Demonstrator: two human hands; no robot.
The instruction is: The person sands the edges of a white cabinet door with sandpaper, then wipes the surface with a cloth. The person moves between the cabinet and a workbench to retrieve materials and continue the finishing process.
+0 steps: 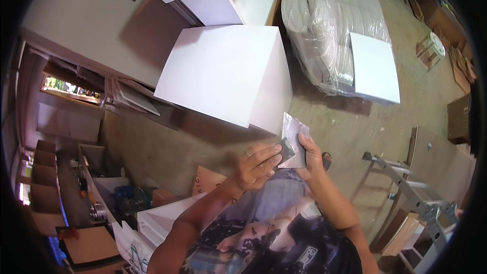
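My right hand point(311, 155) grips a thin, flat silvery-white plate point(291, 128) by its right side, with the thumb lying on its face. A small dark grey flat piece point(287, 150) is pinched between the fingers and thumb of my left hand point(256, 165), and it overlaps the plate's lower left. Whether the two touch, I cannot tell. Both hands are close together in front of my body. Just beyond them is a large white box-shaped cabinet point(218, 71).
White open cabinet units point(248, 0) stand behind the box, beside a long grey-brown table point(96, 30). A plastic-wrapped stack point(324, 25) with a white panel point(375, 68) against it is far right. Nearer are a metal ladder point(416, 187), a stool point(431, 50) and a cardboard piece point(207, 178).
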